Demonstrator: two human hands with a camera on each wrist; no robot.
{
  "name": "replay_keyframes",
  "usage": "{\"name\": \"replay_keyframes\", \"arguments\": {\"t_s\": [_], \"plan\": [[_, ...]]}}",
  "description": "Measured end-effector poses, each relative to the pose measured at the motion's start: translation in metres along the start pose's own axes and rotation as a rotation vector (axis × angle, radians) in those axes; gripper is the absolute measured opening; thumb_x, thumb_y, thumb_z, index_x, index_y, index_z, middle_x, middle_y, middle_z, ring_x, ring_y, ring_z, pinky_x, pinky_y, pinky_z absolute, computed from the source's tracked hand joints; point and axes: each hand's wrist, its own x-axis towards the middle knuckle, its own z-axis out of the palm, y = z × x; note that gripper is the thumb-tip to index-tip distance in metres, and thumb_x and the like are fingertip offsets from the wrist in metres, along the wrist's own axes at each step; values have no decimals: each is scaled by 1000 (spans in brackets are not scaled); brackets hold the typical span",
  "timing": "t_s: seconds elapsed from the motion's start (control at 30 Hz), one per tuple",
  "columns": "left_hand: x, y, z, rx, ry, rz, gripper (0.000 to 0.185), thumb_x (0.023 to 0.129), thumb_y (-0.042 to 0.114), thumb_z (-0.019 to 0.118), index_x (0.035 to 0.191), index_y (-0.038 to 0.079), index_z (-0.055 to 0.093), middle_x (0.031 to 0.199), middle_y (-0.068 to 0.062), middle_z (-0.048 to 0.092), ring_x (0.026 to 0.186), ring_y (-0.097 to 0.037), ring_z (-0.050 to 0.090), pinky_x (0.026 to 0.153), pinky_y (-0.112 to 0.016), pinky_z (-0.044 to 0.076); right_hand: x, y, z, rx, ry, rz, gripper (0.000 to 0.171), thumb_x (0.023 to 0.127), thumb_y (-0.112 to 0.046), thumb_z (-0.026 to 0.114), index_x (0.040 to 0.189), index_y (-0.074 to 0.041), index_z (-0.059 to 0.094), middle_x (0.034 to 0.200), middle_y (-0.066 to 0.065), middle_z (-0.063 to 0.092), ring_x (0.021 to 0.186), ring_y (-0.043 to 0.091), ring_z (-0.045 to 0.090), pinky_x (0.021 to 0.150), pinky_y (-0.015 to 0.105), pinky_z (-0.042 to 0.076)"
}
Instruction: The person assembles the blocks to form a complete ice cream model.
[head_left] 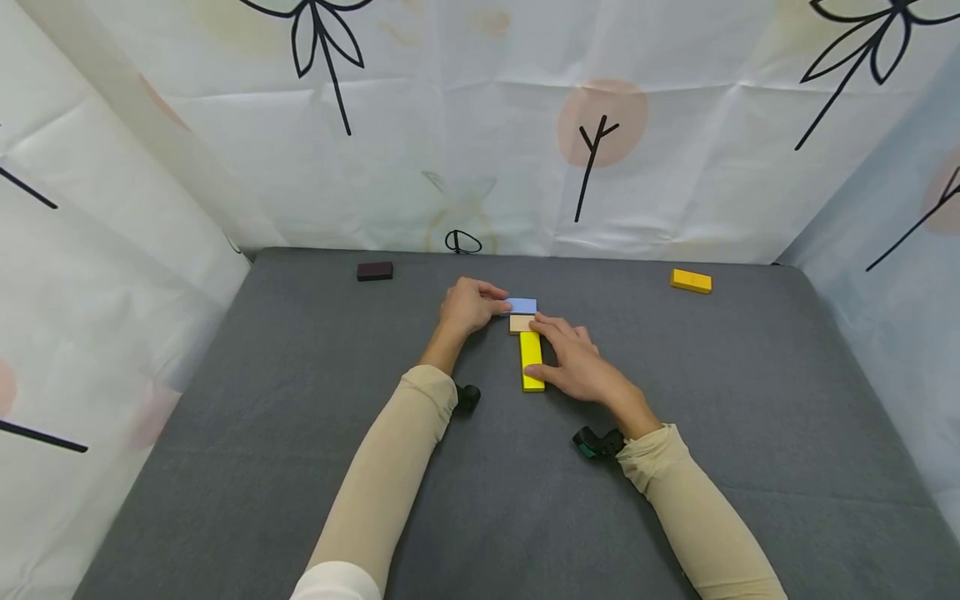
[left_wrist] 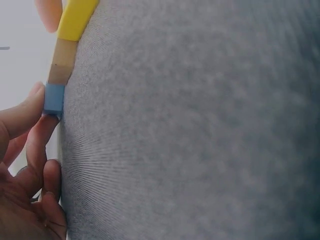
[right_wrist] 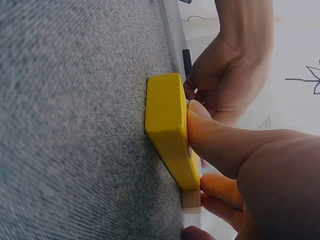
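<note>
My left hand pinches the left end of a light blue block between thumb and fingers. Against the blue block's near side lies a plain wooden block. A long yellow block runs from the wooden one toward me, shifted slightly right. My right hand rests over this row, thumb on the yellow block's top, fingertips at the wooden block. In the left wrist view, the blue block is at the fingertips, all three blocks in line on the cloth. The right wrist view shows the thumb on the yellow block.
A dark brown block lies at the back left of the grey cloth-covered table. Toward the back right is an orange-yellow block. White printed fabric hangs behind the table and along both sides.
</note>
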Motion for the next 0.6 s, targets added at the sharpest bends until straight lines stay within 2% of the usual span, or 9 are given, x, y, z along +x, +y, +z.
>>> {"name": "replay_keyframes", "arguments": {"t_s": [0.2, 0.33, 0.6], "plan": [[1, -1, -1, -12, -48, 11, 22, 88, 39, 80, 108, 29, 81, 112, 1, 79, 128, -27, 59, 121, -53, 31, 0, 1, 0, -3, 6, -5, 73, 99, -30, 69, 160, -11, 34, 170, 10, 23, 135, 45, 35, 102, 68, 35], [4, -4, -1, -41, -80, 6, 20, 90, 39, 79, 108, 30, 81, 112, 2, 79, 133, -27, 55, 125, -55, 21, 1, 0, 1, -5, 4, -5, 72, 99, -30, 68, 160, -11, 34, 170, 10, 23, 135, 45, 35, 102, 69, 35], [3, -7, -1, -65, -99, 43, 20, 89, 39, 79, 107, 31, 81, 117, 2, 77, 129, -26, 58, 120, -56, 23, 0, -2, -1, 0, 2, 0, 73, 99, -30, 69, 160, -10, 34, 169, 11, 24, 135, 46, 34, 102, 69, 35]]}}
